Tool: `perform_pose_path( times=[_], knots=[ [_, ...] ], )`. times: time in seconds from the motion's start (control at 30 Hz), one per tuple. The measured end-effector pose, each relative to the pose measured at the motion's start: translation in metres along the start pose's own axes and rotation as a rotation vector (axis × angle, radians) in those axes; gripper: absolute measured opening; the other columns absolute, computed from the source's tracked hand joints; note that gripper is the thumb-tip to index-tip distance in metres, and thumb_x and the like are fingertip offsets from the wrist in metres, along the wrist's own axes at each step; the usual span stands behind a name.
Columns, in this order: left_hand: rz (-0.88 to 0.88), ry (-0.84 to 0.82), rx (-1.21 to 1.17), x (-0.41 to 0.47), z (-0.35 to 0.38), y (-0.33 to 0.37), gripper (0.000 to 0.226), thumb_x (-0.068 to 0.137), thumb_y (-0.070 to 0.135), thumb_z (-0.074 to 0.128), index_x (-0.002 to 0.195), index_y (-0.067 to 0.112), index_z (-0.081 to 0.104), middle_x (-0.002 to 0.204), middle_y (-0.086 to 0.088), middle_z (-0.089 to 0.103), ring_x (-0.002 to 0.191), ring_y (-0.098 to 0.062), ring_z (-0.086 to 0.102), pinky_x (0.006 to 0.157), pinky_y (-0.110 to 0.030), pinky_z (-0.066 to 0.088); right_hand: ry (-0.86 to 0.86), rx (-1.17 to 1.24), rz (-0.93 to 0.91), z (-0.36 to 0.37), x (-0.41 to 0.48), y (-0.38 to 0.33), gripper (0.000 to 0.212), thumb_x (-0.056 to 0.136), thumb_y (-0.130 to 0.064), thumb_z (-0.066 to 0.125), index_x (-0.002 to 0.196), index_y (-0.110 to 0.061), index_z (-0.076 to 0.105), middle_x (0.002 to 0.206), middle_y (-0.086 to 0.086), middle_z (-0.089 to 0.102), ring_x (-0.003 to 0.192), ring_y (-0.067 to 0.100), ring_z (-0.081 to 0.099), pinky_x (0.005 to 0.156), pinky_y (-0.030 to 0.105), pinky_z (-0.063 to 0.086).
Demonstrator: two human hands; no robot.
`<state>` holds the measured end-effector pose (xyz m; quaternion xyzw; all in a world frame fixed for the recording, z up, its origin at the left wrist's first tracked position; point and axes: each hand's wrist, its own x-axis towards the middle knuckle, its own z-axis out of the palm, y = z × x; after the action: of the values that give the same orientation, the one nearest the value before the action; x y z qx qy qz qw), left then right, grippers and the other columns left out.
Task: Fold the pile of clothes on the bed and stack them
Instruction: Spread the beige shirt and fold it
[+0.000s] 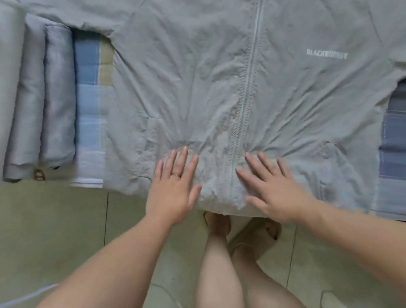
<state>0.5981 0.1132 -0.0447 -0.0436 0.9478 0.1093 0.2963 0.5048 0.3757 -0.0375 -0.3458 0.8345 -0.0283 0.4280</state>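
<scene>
Two bare hands are at work in the head view, both low in the middle of the frame. The left hand (173, 189), a ring on one finger, and the right hand (273, 191) each lie flat with fingers straight and spread. They grasp nothing and press down on the hem of a pale grey-green crinkled zip-up jacket (214, 77), one on either side of its light zip (251, 73).

The jacket lies front up across the centre and top of the frame, on the blue-striped sheet of the bed (89, 95). Its sleeves run out towards the upper corners.

At the left of the frame, several folded grey and white garments (41, 108) sit pressed against one another, so part of the job looks done.

The jacket is only being smoothed, by my reading. Its sleeves and body are not yet folded, and it has yet to join the others. Whether more clothes wait outside the frame cannot be told.
</scene>
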Motion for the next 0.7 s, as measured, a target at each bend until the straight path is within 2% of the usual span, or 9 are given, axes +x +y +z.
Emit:
perform_pose_path(
  times=[0.07,0.13,0.2,0.3,0.43,0.53,0.57,0.63,0.7],
  knots=[
    [0.013,-0.010,-0.001,-0.022,-0.005,-0.010,0.062,0.098,0.052,0.028,0.153,0.026,0.036,0.165,-0.003,0.026,0.153,-0.027,0.019,0.123,-0.050,0.015,0.049,0.104,-0.049,-0.014,-0.001,-0.009,0.073,0.089,-0.061,0.018,0.155,-0.034,0.028,0.166,-0.003,0.021,0.152,0.023,0.019,0.120,0.048,0.020],
    [-0.077,0.101,-0.029,-0.016,-0.023,-0.019,0.055,0.099,0.047,0.035,0.147,0.023,0.045,0.161,-0.005,0.034,0.151,-0.029,0.025,0.123,-0.050,0.016,0.256,0.181,-0.014,-0.037,0.017,-0.012,0.064,0.092,-0.051,0.035,0.151,-0.025,0.041,0.152,0.003,0.045,0.138,0.028,0.042,0.111,0.048,0.035],
    [-0.192,0.185,-0.092,0.005,-0.045,-0.029,0.055,0.101,0.043,0.042,0.152,0.022,0.038,0.166,-0.006,0.022,0.154,-0.030,0.015,0.124,-0.050,0.008,0.458,0.187,0.049,-0.065,0.050,-0.015,0.061,0.094,-0.039,0.049,0.152,-0.020,0.039,0.153,0.011,0.042,0.138,0.034,0.039,0.112,0.049,0.034],
    [-0.275,0.232,-0.113,0.041,-0.058,-0.045,0.064,0.103,0.047,0.039,0.160,0.028,0.015,0.169,-0.002,0.000,0.156,-0.025,-0.004,0.125,-0.048,-0.003,0.517,0.121,0.172,-0.095,0.107,-0.032,0.069,0.097,-0.034,0.051,0.159,-0.027,0.020,0.167,0.009,0.012,0.151,0.033,0.014,0.119,0.051,0.019],
    [-0.349,0.169,-0.152,0.035,-0.024,-0.068,0.068,0.103,0.055,0.027,0.160,0.034,-0.003,0.168,0.001,-0.014,0.155,-0.022,-0.012,0.125,-0.047,-0.004,0.359,0.084,0.316,-0.080,0.146,-0.080,0.075,0.097,-0.045,0.042,0.159,-0.032,0.003,0.168,0.004,-0.011,0.154,0.031,-0.007,0.120,0.062,0.002],
    [-0.404,0.074,-0.167,-0.012,-0.005,-0.077,0.073,0.103,0.056,0.027,0.160,0.029,-0.010,0.167,-0.001,-0.019,0.155,-0.022,-0.014,0.125,-0.045,-0.004,0.144,0.025,0.123,-0.052,0.126,-0.131,0.079,0.095,-0.053,0.044,0.158,-0.038,-0.003,0.166,0.000,-0.021,0.153,0.032,-0.017,0.117,0.063,-0.006],
    [-0.417,0.004,-0.165,-0.026,-0.006,-0.078,0.075,0.103,0.056,0.028,0.160,0.027,-0.011,0.167,-0.001,-0.021,0.155,-0.021,-0.015,0.125,-0.045,-0.004,0.052,-0.008,0.014,-0.047,0.114,-0.144,0.079,0.094,-0.052,0.047,0.157,-0.040,0.001,0.167,-0.002,-0.017,0.153,0.030,-0.015,0.119,0.062,-0.003],
    [-0.437,-0.196,-0.135,-0.042,-0.017,-0.078,0.081,0.103,0.052,0.034,0.160,0.021,-0.014,0.165,-0.002,-0.026,0.154,-0.022,-0.017,0.125,-0.044,-0.002,-0.123,0.046,-0.137,-0.053,0.094,-0.157,0.068,0.094,-0.045,0.053,0.155,-0.039,0.023,0.168,-0.006,0.006,0.154,0.023,0.003,0.122,0.052,0.012],
    [-0.471,-0.395,-0.103,-0.036,-0.047,-0.073,0.081,0.102,0.043,0.040,0.161,0.015,-0.008,0.167,-0.006,-0.021,0.155,-0.025,-0.009,0.125,-0.046,0.008,-0.187,0.292,-0.099,-0.082,0.080,-0.155,0.052,0.098,-0.034,0.053,0.149,-0.033,0.043,0.158,-0.008,0.039,0.147,0.017,0.032,0.118,0.035,0.028]
  ],
)
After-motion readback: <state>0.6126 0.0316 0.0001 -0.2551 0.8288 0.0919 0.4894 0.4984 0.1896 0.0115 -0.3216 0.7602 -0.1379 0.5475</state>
